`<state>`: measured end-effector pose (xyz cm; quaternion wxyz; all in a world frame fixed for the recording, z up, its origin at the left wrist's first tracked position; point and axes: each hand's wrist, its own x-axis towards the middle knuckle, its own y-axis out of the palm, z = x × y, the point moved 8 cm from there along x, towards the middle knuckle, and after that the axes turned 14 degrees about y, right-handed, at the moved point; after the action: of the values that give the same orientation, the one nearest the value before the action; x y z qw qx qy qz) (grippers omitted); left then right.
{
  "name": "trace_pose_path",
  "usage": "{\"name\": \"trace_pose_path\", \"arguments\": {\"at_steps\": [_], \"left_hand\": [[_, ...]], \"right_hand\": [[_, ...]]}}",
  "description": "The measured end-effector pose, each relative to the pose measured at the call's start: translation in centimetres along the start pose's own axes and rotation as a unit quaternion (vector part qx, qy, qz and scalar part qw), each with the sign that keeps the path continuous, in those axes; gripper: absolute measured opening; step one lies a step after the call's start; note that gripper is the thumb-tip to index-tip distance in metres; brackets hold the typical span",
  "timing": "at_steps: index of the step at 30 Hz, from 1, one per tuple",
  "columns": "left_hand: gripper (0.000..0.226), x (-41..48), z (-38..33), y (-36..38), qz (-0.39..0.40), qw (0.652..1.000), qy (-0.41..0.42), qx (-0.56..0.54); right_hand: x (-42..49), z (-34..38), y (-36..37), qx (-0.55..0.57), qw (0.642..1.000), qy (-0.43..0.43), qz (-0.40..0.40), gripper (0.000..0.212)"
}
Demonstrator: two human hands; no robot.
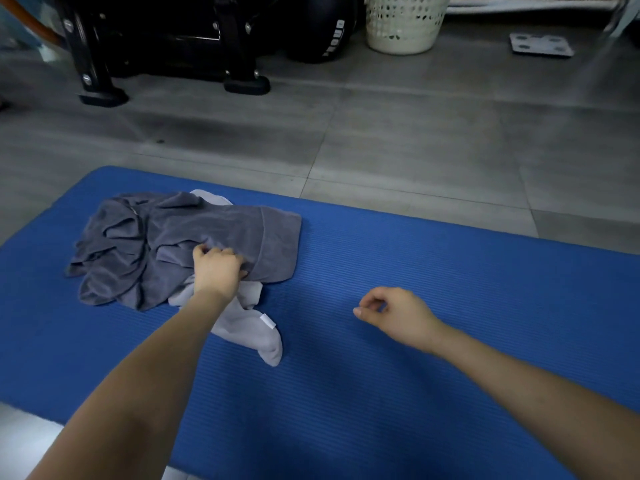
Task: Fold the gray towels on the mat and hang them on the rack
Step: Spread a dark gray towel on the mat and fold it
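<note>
A dark gray towel (166, 244) lies crumpled on the left part of the blue mat (398, 393). A lighter gray towel (249, 327) pokes out from under it toward me, with a small white tag. My left hand (216, 268) grips a fold of the dark gray towel near its front edge, fingers curled into the cloth. My right hand (394, 313) hovers over the bare mat to the right, fingers loosely curled and holding nothing. No rack is in view.
Gray tiled floor lies beyond the mat. At the back stand a black metal frame with feet (166, 64), a white perforated basket (405, 22) and a flat bathroom scale (540, 45).
</note>
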<state>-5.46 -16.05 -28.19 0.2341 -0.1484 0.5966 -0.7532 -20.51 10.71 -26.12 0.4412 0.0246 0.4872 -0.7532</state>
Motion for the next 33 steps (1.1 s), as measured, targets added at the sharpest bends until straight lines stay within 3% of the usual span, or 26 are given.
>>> {"name": "trace_pose_path", "arguments": {"at_steps": [3, 6, 10, 17, 22, 25, 28, 33], "left_hand": [[0.020, -0.2, 0.3, -0.7, -0.051, 0.996, -0.034, -0.069], [0.015, -1.0, 0.8, -3.4, -0.139, 0.965, -0.069, -0.212], [0.013, -2.5, -0.7, -8.9, -0.173, 0.931, -0.020, -0.322], [0.003, -4.2, -8.1, -19.4, -0.160, 0.918, 0.112, -0.346], [0.011, -4.3, -18.7, -25.1, -0.106, 0.872, 0.203, -0.433], [0.016, -3.9, -26.3, -28.0, -0.088, 0.851, 0.262, -0.447], [0.024, -3.4, -34.5, -31.0, -0.075, 0.825, 0.306, -0.469], [0.004, -3.5, -48.0, -34.1, -0.059, 0.763, 0.365, -0.531]], "right_hand": [[-0.1, 0.2, 0.8, 0.006, 1.000, 0.007, 0.001, 0.018], [-0.5, 0.3, 1.0, 0.009, 1.000, -0.002, 0.003, 0.018], [-1.1, -0.4, -0.2, 0.084, 0.996, 0.013, 0.000, 0.019], [-4.9, -2.1, -7.4, 0.244, 0.969, 0.002, -0.045, 0.048], [-8.7, -6.2, -12.7, 0.339, 0.941, 0.007, -0.004, 0.043], [-11.1, -12.3, -17.1, 0.355, 0.934, 0.035, -0.036, 0.031], [-13.4, -20.1, -21.9, 0.376, 0.919, 0.085, -0.086, 0.045], [-16.2, -31.2, -28.0, 0.409, 0.894, 0.131, -0.126, 0.039]]}}
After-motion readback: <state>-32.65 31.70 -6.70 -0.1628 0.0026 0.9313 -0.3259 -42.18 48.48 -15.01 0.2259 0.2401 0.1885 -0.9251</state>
